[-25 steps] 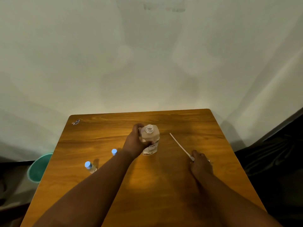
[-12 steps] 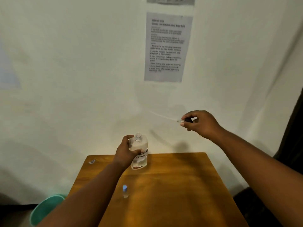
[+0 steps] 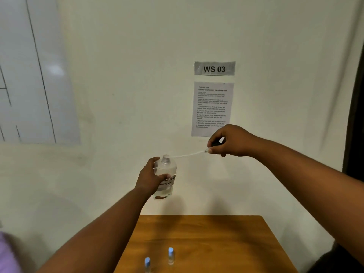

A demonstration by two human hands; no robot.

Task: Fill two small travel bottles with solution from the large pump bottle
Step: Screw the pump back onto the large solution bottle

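Note:
My left hand (image 3: 150,177) grips the large clear bottle (image 3: 167,170) and holds it up in the air above the far end of the wooden table (image 3: 226,245). The bottle has no pump on its open neck. My right hand (image 3: 231,140) pinches the black pump head, raised to the right of the bottle. The pump's thin white tube (image 3: 189,155) runs leftward, and its tip is at the bottle's mouth. Two small travel bottles with blue caps, one (image 3: 171,256) and the other (image 3: 147,265), stand upright on the table near the bottom edge.
A grey "WS 03" sign (image 3: 214,68) and a printed instruction sheet (image 3: 212,107) hang on the white wall behind. A whiteboard (image 3: 35,71) is at the upper left. A dark curtain (image 3: 354,125) borders the right side.
Both hands have risen from the table. The large bottle is lifted off the table, and the pump's tube tip has come to the bottle's mouth. The view tilted upward.

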